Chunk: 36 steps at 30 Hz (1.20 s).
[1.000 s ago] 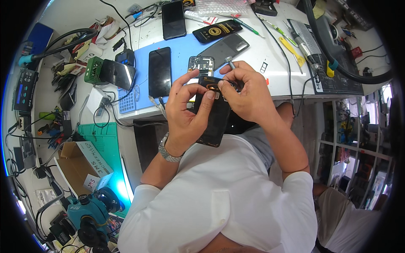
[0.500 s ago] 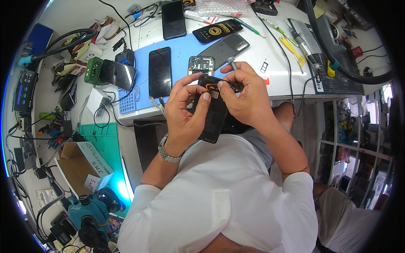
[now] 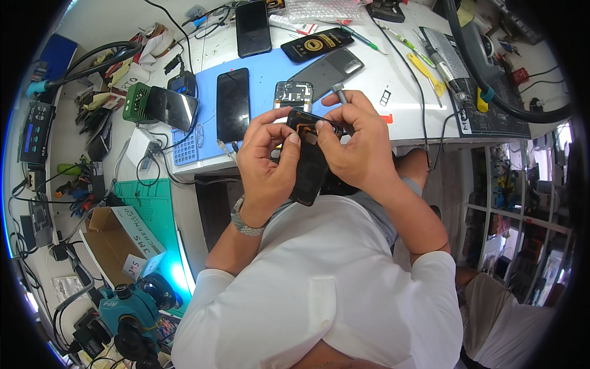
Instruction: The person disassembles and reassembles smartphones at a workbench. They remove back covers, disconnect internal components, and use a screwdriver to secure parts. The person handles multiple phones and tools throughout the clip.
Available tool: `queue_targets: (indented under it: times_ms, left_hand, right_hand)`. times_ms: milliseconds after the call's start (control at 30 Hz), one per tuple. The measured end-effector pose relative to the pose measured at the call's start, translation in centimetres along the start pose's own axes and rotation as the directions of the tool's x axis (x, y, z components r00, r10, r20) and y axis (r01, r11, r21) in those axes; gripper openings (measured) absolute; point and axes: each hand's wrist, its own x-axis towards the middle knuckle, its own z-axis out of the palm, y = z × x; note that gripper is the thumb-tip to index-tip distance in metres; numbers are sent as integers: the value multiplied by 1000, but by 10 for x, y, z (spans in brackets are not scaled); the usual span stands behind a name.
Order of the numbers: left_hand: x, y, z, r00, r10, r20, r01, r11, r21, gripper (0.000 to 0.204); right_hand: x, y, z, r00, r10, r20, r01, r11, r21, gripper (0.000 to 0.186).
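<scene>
Over my lap, at the front edge of the bench, both hands grip the upper part of a black phone screen (image 3: 309, 175). A copper-coloured flex cable (image 3: 302, 130) shows near its top end. My left hand (image 3: 265, 157) pinches the left edge, thumb on the face and fingers bent behind. On the right edge, the thumb of my right hand (image 3: 358, 142) presses near the cable. Between the right fingers sticks up a slim tool with a grey cap (image 3: 338, 92); its lower part is hidden. Just beyond lies an opened phone (image 3: 293, 93) with its board bare.
A blue mat (image 3: 206, 117) carries a dark phone (image 3: 233, 104) and a grey back cover (image 3: 332, 72). Farther off lie more phones, a green pen-like tool (image 3: 365, 40) and a yellow tool (image 3: 428, 71). At left stand a cardboard box (image 3: 114, 246) and a teal microscope (image 3: 132, 310).
The phone screen's lower end has risen slightly and shifted a little left. My left thumb and fingers have moved slightly left, while the right hand keeps nearly the same grip.
</scene>
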Motion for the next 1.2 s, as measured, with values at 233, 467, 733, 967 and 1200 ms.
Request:
queue_targets:
  times_ms: [233,467,733,967,1200]
  left_hand:
    - [0,-5,3,984,175,-44,-159,955,252,6]
    - [-2,-5,9,981,124,-150,-96,978,183,12]
    - [-2,-4,4,995,-52,-90,49,998,-40,11]
    - [-1,1,0,991,-134,-17,129,974,-184,12]
    - [0,-1,-1,988,-156,-22,148,966,-213,9]
  right_hand:
    - [-6,1,4,993,-110,-37,110,994,-1,14]
    - [-9,4,9,989,-144,-28,143,989,-41,8]
    - [-4,14,9,1000,-20,1,20,999,43,9]
    - [1,16,5,997,77,6,-77,991,106,14]
    - [2,17,1,992,100,77,-108,989,104,16]
